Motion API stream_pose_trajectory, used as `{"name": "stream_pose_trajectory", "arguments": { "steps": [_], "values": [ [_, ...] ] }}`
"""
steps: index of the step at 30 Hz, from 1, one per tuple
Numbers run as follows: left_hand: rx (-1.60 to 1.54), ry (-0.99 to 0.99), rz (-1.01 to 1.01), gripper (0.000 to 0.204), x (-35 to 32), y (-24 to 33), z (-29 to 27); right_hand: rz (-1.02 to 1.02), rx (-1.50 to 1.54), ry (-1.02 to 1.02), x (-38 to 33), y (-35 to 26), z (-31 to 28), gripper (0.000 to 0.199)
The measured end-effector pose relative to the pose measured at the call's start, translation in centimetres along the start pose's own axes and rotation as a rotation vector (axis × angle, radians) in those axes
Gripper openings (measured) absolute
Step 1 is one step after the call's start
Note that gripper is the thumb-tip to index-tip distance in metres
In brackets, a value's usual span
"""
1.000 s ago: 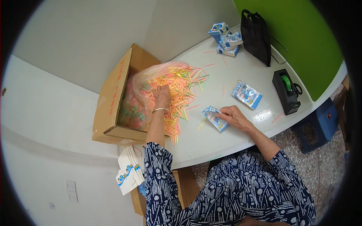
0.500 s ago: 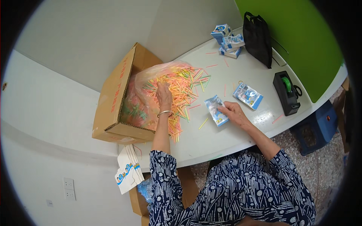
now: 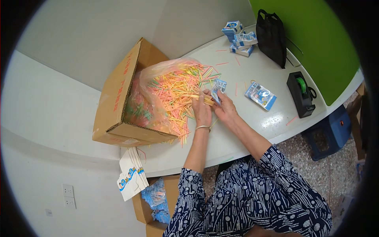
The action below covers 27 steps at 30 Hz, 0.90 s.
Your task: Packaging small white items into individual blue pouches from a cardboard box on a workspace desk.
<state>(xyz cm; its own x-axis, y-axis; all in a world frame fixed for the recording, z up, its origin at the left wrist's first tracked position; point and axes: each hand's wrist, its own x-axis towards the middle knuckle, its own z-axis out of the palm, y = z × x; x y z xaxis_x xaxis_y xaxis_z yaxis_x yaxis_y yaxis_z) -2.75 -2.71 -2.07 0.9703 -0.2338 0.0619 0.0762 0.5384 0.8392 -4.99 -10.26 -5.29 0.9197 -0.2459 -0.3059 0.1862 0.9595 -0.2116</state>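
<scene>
A white curved table [image 3: 237, 138] fills mid-frame, against a pale wall with a green panel at upper right and speckled floor at lower right. At centre, the left hand [image 3: 202, 111] pinches a small bundle of thin coloured plastic sticks [image 3: 179, 93], fingers closed about them, feeding them toward a small blue-and-white packet [image 3: 218, 88] gripped by the right hand [image 3: 226, 108]. The clear bag in the tipped cardboard box [image 3: 118, 98] is still heaped with sticks. One filled packet [image 3: 260, 95] lies right of centre, several little boxes [image 3: 239, 37] at top; most sticks look unpacked.
</scene>
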Motion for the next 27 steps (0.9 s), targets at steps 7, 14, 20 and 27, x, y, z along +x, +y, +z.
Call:
{"name": "stream_pose_trajectory", "arguments": {
  "steps": [7, 14, 20, 27],
  "values": [
    [0.029, 0.052, 0.014, 0.012, -0.7, -0.9, -0.2, -0.029, -0.074, -0.142, -0.5, 0.4, 0.5, 0.026],
    [-0.034, 0.094, -0.055, 0.015, -0.6, -0.8, 0.4, -0.075, -0.208, -0.09, -0.2, -1.4, 0.7, 0.027],
    [-0.258, 0.009, -0.035, 0.014, 1.5, -0.2, -3.4, -0.348, -0.463, -0.037, 1.1, -4.4, 2.6, 0.015],
    [-0.203, -0.017, -0.047, 0.023, -1.3, 0.9, -3.9, -0.909, -0.359, -0.333, -4.5, -9.7, 16.2, 0.015]
  ]
}}
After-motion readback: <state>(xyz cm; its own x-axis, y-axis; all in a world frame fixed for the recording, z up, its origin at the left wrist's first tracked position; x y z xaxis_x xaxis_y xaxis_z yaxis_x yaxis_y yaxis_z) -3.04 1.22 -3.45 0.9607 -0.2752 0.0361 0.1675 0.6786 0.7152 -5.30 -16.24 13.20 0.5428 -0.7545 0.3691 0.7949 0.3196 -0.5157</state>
